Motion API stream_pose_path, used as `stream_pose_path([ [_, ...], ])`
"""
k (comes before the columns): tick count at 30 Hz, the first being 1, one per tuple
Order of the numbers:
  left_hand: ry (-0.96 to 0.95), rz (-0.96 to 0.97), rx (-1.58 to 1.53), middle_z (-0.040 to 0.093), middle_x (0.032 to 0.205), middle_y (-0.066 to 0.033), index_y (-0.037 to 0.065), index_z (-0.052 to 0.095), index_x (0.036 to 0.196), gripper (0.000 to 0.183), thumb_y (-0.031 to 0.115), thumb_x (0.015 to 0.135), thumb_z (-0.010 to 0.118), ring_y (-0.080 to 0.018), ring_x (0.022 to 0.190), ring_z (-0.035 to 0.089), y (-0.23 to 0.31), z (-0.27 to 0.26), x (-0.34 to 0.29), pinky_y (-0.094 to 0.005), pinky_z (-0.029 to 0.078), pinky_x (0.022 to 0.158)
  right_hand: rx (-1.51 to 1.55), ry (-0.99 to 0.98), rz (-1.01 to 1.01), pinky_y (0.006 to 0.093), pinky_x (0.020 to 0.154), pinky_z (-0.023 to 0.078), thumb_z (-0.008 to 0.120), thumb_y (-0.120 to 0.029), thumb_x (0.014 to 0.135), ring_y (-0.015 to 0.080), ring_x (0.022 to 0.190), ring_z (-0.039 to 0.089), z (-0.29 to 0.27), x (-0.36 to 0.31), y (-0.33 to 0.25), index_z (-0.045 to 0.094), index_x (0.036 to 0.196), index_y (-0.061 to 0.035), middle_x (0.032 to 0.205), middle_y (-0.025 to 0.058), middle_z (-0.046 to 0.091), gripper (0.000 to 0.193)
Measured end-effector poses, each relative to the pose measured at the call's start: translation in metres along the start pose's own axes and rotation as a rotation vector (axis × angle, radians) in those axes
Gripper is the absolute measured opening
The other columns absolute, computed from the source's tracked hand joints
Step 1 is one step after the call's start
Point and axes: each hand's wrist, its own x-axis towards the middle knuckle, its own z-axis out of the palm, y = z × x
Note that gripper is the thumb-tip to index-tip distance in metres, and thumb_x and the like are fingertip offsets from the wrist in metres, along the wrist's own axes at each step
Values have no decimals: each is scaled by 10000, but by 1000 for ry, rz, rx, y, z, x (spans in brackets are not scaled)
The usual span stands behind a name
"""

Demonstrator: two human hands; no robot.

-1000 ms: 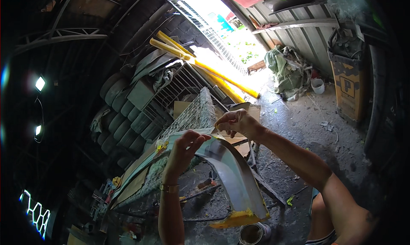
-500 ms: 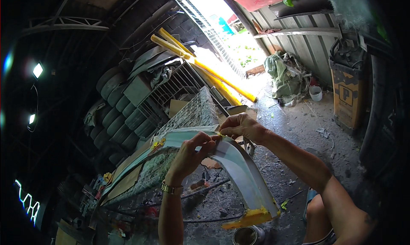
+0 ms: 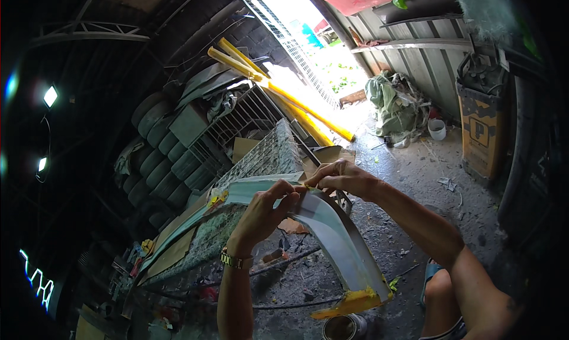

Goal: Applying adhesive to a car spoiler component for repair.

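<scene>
A long, pale green-white curved panel (image 3: 333,224), shaped like a car fender with an arch, lies in front of me. Yellow patches cover its lower right end (image 3: 355,303), and more yellow shows along its left part. My left hand (image 3: 264,214), a metal watch on its wrist, is closed at the top edge of the arch, thumb and fingertips together. From the right, my right hand (image 3: 344,179) meets it there in a pinch, fingers bent down. A small yellow-orange bit shows between the two sets of fingertips; what exactly each hand grips is too small to make out.
Under the panel is a rough, speckled block (image 3: 261,156) with cardboard. A round tin (image 3: 345,327) stands below the panel's yellow end. Stacked tyres (image 3: 159,162), yellow poles (image 3: 296,100), a cloth heap (image 3: 394,103), a white bucket (image 3: 437,129) and an orange-black bin (image 3: 481,132) lie beyond.
Both hands stay at the same edge of the panel, with only a slight shift of the fingers. My right knuckles sit slightly lower. The panel's lower end appears slightly further right.
</scene>
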Motion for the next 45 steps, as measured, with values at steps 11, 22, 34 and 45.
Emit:
stream_pose_path([
  [11, -13, -74, -45, 674, 800, -67, 31, 604, 1010, 140, 163, 965, 588, -108, 766, 627, 3, -2, -4, -296, 493, 692, 153, -6, -51, 299, 938, 500, 496, 62, 861, 177, 1088, 615, -4, -9, 14, 634, 1230, 2, 1182, 95, 659, 398],
  [22, -57, -57, -20, 648, 753, -50, 42, 604, 999, 133, 169, 966, 582, -90, 703, 566, 11, -3, -1, -288, 467, 654, -113, 27, -153, 307, 939, 516, 432, 125, 839, 191, 1075, 626, 3, -14, 9, 646, 1196, 20, 1166, 105, 645, 430],
  [34, -83, -13, 9, 727, 976, -126, 24, 523, 954, 120, 137, 982, 554, -122, 742, 637, 14, -5, -1, -325, 514, 656, 14, 40, -105, 324, 980, 477, 540, 25, 881, 196, 1087, 619, 8, -10, 18, 633, 1201, 33, 1159, 114, 655, 333],
  [45, -140, -4, 79, 715, 893, -145, 26, 541, 979, 120, 144, 973, 561, -208, 748, 690, 17, -10, 3, -352, 521, 661, 186, 63, -83, 327, 1009, 457, 493, -14, 926, 200, 1098, 613, 17, -23, 15, 596, 1237, 44, 1195, 139, 640, 333],
])
